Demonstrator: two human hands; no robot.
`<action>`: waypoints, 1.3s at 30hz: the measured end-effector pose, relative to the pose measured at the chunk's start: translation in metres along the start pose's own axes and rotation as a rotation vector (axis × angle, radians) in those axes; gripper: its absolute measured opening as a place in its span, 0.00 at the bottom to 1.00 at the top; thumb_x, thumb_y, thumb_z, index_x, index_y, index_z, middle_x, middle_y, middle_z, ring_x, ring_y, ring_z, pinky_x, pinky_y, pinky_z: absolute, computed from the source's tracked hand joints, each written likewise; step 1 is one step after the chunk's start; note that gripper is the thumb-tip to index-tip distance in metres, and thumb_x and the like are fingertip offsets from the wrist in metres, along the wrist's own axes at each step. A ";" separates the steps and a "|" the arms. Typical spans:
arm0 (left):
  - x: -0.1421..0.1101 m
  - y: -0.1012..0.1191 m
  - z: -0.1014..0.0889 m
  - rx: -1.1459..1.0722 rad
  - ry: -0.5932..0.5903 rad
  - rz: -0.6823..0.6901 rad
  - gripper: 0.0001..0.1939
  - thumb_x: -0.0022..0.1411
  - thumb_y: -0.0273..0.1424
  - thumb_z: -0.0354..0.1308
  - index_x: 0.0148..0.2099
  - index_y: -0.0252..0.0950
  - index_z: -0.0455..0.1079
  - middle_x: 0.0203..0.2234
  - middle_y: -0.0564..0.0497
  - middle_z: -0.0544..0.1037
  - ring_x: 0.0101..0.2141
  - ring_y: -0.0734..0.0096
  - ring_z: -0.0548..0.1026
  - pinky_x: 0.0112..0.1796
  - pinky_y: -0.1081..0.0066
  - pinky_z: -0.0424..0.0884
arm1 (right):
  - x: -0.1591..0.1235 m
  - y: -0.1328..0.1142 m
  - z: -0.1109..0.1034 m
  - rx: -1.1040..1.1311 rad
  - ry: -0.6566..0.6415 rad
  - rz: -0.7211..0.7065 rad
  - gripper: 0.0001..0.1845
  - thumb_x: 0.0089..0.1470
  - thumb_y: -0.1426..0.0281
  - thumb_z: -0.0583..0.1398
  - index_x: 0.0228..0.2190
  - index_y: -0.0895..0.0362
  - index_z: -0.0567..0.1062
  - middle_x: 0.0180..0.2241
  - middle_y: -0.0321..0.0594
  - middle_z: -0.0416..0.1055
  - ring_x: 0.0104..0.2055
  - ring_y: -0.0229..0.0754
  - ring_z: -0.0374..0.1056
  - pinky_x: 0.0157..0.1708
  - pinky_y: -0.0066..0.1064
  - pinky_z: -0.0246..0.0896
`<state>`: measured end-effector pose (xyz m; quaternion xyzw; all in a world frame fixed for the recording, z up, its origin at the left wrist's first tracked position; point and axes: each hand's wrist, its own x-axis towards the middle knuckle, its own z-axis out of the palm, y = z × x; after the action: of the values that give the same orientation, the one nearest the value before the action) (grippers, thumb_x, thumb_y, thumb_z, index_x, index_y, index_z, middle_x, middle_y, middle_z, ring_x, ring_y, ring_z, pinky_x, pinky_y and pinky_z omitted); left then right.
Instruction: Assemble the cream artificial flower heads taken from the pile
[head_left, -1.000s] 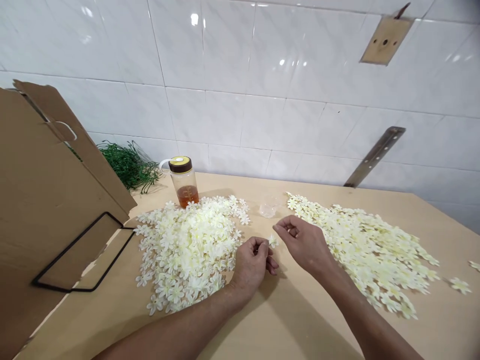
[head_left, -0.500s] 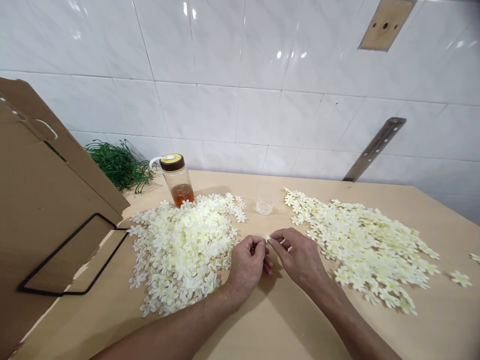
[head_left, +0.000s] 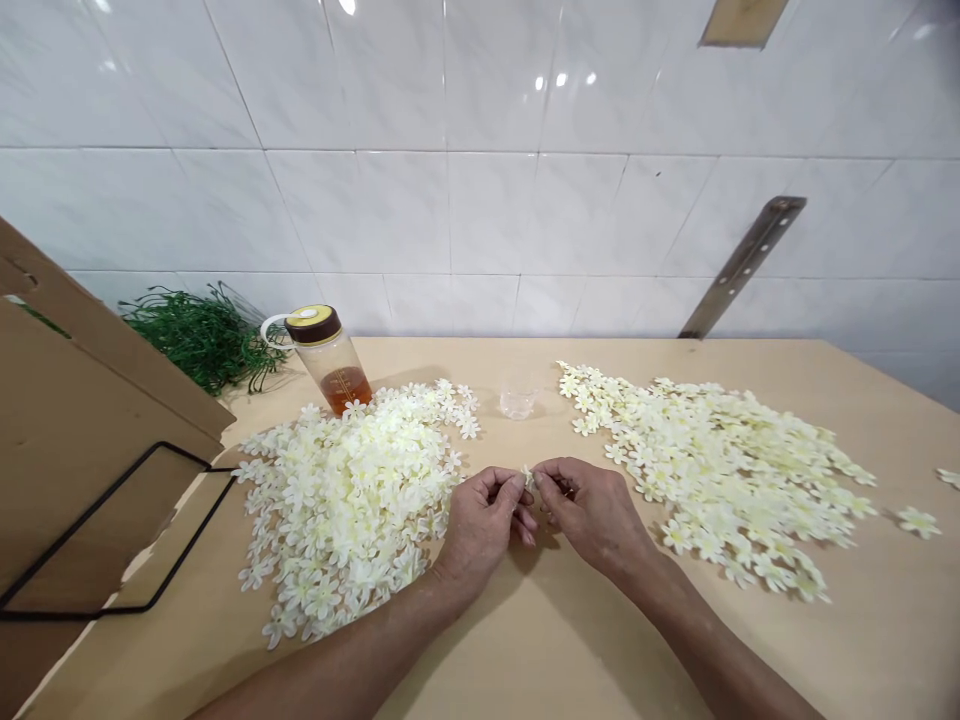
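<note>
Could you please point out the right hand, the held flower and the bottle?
Right hand (head_left: 598, 512): head view, back of the hand.
Held flower (head_left: 527, 475): head view, its pale petals.
Bottle (head_left: 327, 360): head view, transparent side above the liquid.

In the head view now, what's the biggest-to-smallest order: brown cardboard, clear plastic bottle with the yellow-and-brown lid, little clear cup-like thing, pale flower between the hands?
1. Brown cardboard, even cut off by the picture's edge
2. Clear bottle
3. Clear cup-like thing
4. Pale flower, though part may be hidden
</note>
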<state>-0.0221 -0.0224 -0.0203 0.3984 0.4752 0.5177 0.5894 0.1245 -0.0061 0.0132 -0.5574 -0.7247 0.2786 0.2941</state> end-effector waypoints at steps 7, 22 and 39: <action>-0.001 0.004 0.001 -0.002 0.008 -0.005 0.17 0.58 0.43 0.60 0.32 0.31 0.70 0.16 0.52 0.74 0.13 0.77 0.69 0.17 0.77 0.66 | -0.002 -0.004 0.002 -0.045 0.045 -0.017 0.14 0.57 0.66 0.53 0.27 0.55 0.76 0.22 0.36 0.73 0.23 0.39 0.67 0.25 0.28 0.57; 0.002 -0.001 0.000 0.002 0.018 0.000 0.16 0.58 0.42 0.60 0.31 0.32 0.69 0.16 0.52 0.75 0.13 0.77 0.70 0.18 0.77 0.67 | 0.000 0.003 0.009 0.155 0.031 0.176 0.11 0.53 0.65 0.55 0.27 0.55 0.76 0.19 0.34 0.73 0.22 0.40 0.69 0.22 0.27 0.62; 0.002 -0.002 0.001 -0.045 0.036 0.020 0.16 0.57 0.42 0.61 0.30 0.31 0.69 0.20 0.51 0.75 0.15 0.77 0.70 0.18 0.76 0.69 | 0.008 0.022 0.004 0.519 -0.060 0.295 0.13 0.53 0.62 0.57 0.23 0.58 0.71 0.18 0.33 0.70 0.18 0.36 0.68 0.17 0.24 0.57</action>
<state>-0.0210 -0.0212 -0.0227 0.3804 0.4699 0.5414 0.5843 0.1337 0.0067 -0.0049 -0.5544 -0.5490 0.5104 0.3614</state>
